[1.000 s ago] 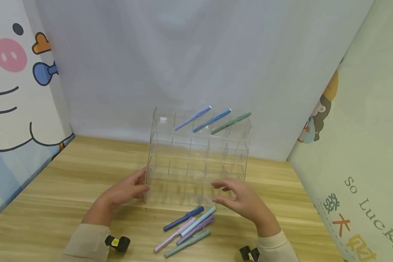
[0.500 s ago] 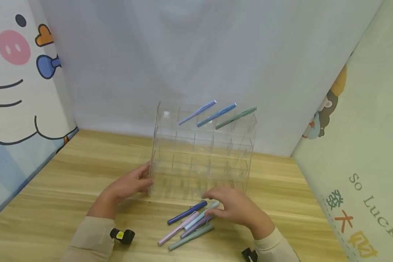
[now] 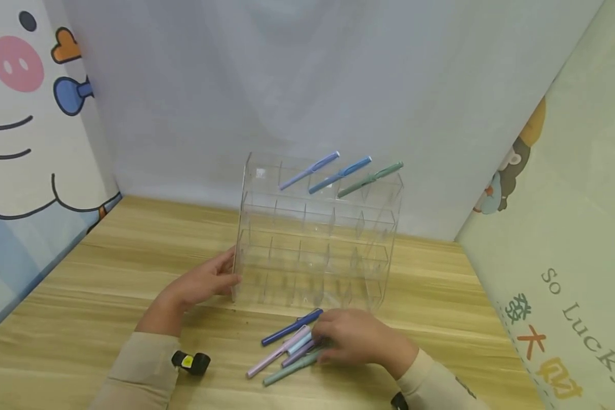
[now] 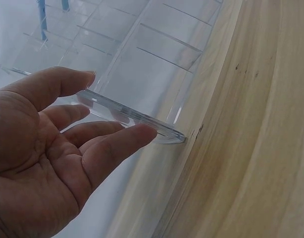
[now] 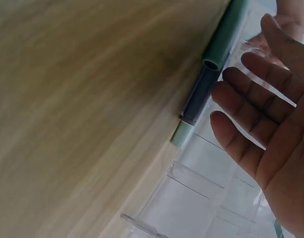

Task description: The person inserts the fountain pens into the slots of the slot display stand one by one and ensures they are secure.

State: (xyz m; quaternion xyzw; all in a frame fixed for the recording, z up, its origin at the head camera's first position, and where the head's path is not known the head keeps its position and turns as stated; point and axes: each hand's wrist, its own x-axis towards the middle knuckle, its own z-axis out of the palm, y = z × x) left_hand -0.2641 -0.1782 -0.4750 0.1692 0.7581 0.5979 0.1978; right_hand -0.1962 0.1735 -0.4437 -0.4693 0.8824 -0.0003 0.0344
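A clear acrylic stepped display stand stands on the table, with a lavender pen, a blue pen and a green pen across its top tier. My left hand holds the stand's left side panel, thumb at its edge and fingers against the outside. In front lie a dark blue pen, a pink pen, a light blue pen, a purple pen and a grey-green pen. Over their right ends is my right hand, fingers loosely bent, no pen visibly gripped.
The wooden table spreads out on both sides of the stand. A pale curtain hangs behind it. Printed panels close off the left and the right.
My right hand has come down and left from the stand's front onto the pens, covering their right ends. My left hand stays at the stand. The head view has shifted slightly.
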